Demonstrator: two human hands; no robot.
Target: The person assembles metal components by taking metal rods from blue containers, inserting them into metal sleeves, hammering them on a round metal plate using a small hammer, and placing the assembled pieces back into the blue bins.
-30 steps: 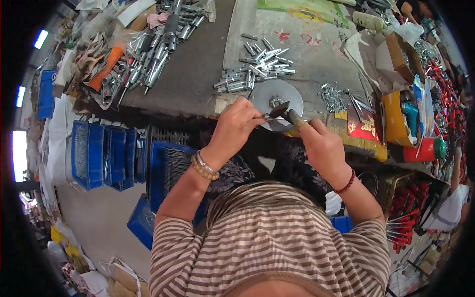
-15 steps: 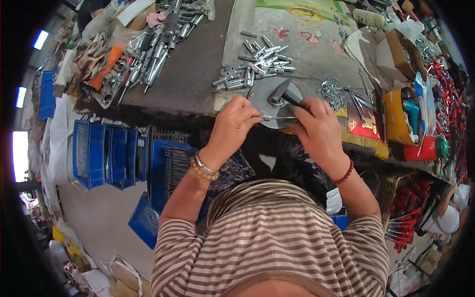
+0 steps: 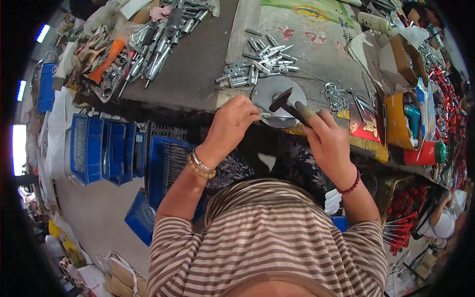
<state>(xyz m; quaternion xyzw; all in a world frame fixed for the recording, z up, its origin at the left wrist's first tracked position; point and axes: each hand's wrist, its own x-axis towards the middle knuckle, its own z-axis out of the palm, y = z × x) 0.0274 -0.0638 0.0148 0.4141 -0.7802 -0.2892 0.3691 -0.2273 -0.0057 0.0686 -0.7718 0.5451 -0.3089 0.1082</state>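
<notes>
My left hand (image 3: pixel 233 123) is pinched round a slim shiny metal rod with a socket-like end (image 3: pixel 275 117), which points right across the front of a round grey metal disc (image 3: pixel 265 86). In my right hand (image 3: pixel 328 141) is a hammer (image 3: pixel 293 110), gripped by its handle. Its dark head hangs over the disc, just above the rod; whether it touches the rod I cannot tell. Behind the disc lies a loose pile of short silvery metal sleeves (image 3: pixel 267 60). Small metal pins (image 3: pixel 334 95) are heaped right of the disc.
Tools and sockets (image 3: pixel 161 47) crowd the bench's far left. On the right stand a cut yellow container (image 3: pixel 399 121), a cardboard box (image 3: pixel 405 57) and a red jar with a green lid (image 3: pixel 420 154). Blue bins (image 3: pixel 88 151) of rods hang below the bench edge at left.
My right hand has let go of the rod's right end and moved slightly right and down. It now grips the hammer's handle, with the head turned over the rod. My left hand keeps its pinch.
</notes>
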